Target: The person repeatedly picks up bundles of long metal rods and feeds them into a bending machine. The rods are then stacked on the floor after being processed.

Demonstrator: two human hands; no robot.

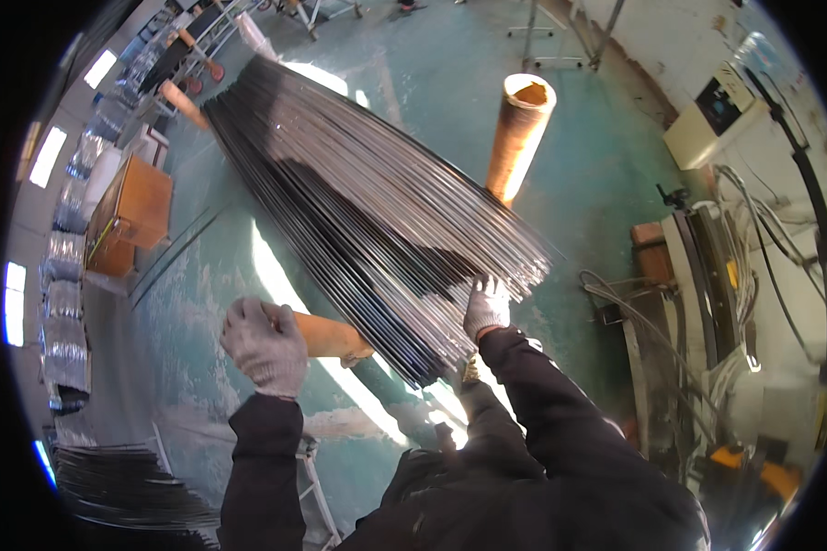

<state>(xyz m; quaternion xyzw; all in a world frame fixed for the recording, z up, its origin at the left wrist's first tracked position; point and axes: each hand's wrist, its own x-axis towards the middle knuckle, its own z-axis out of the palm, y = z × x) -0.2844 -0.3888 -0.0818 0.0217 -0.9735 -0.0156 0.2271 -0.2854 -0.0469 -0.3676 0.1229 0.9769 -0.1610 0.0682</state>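
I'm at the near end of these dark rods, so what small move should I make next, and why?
Perhaps gently nudge the near ends of the thin dark rods into line with your right hand: it is right at those ends, which look uneven. Your left hand is at the end of the brown tube, so it might steady that.

The left grip curls, while the right grip extends forward, its forearm slanting inward.
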